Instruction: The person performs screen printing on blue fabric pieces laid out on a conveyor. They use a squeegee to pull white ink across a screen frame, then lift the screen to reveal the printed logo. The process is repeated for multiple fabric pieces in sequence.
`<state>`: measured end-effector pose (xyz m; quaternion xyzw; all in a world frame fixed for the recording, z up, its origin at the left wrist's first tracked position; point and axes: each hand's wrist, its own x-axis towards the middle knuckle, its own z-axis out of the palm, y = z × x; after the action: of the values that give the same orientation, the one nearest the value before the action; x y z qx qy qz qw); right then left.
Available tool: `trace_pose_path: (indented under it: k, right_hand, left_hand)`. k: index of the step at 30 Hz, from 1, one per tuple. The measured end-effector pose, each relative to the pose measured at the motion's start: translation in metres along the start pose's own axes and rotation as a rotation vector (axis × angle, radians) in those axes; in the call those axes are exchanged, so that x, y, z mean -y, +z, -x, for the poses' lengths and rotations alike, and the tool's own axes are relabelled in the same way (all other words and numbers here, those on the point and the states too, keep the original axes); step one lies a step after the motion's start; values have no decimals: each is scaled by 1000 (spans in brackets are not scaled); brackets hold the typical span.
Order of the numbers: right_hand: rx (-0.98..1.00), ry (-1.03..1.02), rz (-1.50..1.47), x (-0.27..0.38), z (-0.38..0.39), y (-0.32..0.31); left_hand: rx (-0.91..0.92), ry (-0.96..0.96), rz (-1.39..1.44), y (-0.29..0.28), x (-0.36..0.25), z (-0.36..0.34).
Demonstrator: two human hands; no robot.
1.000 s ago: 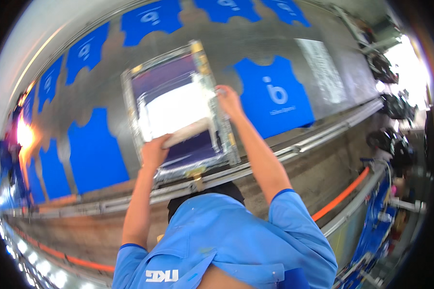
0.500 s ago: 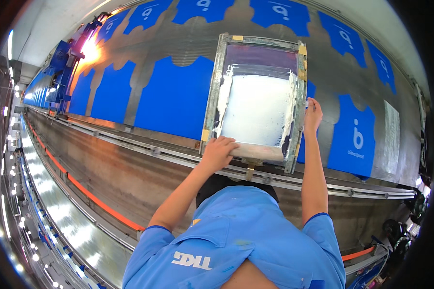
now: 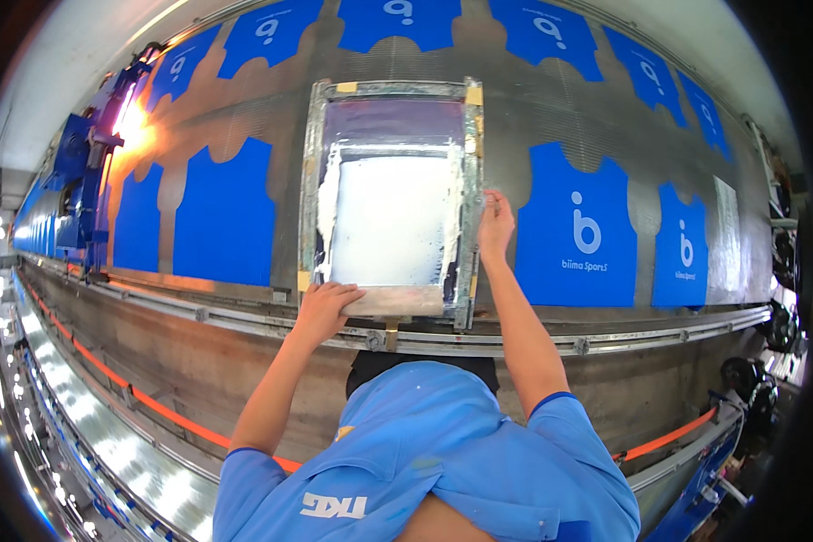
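Note:
In front of me lies a screen-printing frame (image 3: pixel 313 181) with a metal rim and a mesh covered in white ink (image 3: pixel 393 217). A squeegee (image 3: pixel 396 301) rests across its near end. My left hand (image 3: pixel 323 312) is closed over the near left corner, its thumb side against the squeegee. At the right rim my right hand (image 3: pixel 497 226) is closed, fingertips at the frame's edge; its exact hold is partly hidden. Right of the frame lies a blue fabric panel (image 3: pixel 551 217) with a white print. To the left is a plain blue panel (image 3: pixel 221 217).
More blue panels line the long grey table (image 3: pixel 551 108), such as a printed one (image 3: pixel 682 253) at right and several along the far side. A glowing heater (image 3: pixel 134 126) stands at left. A metal rail (image 3: pixel 533 343) runs along the near edge.
The frame, squeegee and both hands have shifted left along the table. The frame now lies where a plain blue panel showed, and a printed panel has come into sight on its right.

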<state>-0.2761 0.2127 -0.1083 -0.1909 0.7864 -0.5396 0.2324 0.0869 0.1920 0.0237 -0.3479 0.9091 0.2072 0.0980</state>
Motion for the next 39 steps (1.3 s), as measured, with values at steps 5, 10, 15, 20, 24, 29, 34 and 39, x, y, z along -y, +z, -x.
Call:
trace_pose_path:
  k: [5, 10, 15, 20, 24, 29, 34, 39]
  right_hand:
    - [-12, 60, 100, 13, 6, -1]
    - [-23, -36, 152, -2, 5, -4]
    - [84, -360, 736, 9, -7, -36]
    - [170, -736, 781, 125, -34, 10]
    - [453, -602, 947, 132, -67, 46]
    - [434, -562, 897, 88, -60, 61]
    - [427, -565, 820, 63, -8, 38]
    - [410, -579, 790, 40, 51, 9]
  left_hand:
    - [-52, 21, 71, 12, 0, 14]
    - [-224, 85, 69, 5, 30, -57]
    - [-169, 44, 80, -43, 66, -199]
    - [-13, -16, 20, -92, 87, -265]
    - [12, -14, 53, -95, 88, -273]
    - [-167, -20, 71, -75, 76, -250]
    - [-221, 14, 77, -21, 73, -203]
    - [-231, 11, 44, 3, 48, -144]
